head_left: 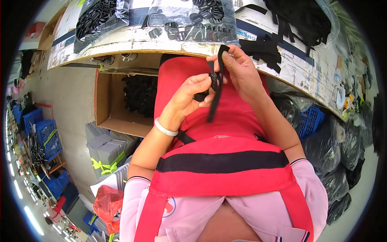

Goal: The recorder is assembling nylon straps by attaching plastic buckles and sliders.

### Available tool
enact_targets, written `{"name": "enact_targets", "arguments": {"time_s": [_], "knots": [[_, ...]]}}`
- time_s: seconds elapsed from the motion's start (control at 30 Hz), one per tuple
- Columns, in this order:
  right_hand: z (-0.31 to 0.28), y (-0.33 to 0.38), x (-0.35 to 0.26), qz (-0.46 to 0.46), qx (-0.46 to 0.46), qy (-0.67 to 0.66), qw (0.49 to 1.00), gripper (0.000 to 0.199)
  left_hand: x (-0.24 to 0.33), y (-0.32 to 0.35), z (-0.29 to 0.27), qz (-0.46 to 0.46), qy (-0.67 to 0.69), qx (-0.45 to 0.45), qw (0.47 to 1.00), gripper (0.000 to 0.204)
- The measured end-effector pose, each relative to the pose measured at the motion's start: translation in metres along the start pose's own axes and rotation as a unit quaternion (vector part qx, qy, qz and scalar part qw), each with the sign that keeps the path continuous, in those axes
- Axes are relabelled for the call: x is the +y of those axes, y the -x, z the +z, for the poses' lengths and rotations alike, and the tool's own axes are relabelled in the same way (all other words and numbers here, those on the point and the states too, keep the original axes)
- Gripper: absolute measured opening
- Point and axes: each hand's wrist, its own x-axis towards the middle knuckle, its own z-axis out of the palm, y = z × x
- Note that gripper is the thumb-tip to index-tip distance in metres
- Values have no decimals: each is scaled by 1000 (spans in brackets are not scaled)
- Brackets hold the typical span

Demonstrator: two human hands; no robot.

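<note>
Over our lap, near the counter (169,44) edge, our left hand (189,94) pinches a black plastic buckle (213,79) while our right hand (240,68) pinches the black strap (215,101). Light and limp, we judge; grip it near the buckle.

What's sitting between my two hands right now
In the head view, a black plastic buckle sits between the left hand and right hand, with a black webbing strap threaded through it and hanging down.
</note>
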Motion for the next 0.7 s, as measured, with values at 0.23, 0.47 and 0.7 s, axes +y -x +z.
{"name": "enact_targets", "arguments": {"time_s": [0.23, 0.47, 0.7], "knots": [[-21, -9, 3, -51, 19, -17, 998, 17, 7, 11, -14, 91, 88, 28, 992, 26], [-27, -10, 15, 16, -2, -98, 995, 13, 11, 14, -15, 97, 84, 5, 992, 31], [-55, -4, -6, -7, 30, -158, 987, 16, 25, 28, -38, 179, 169, 58, 967, 23]]}}
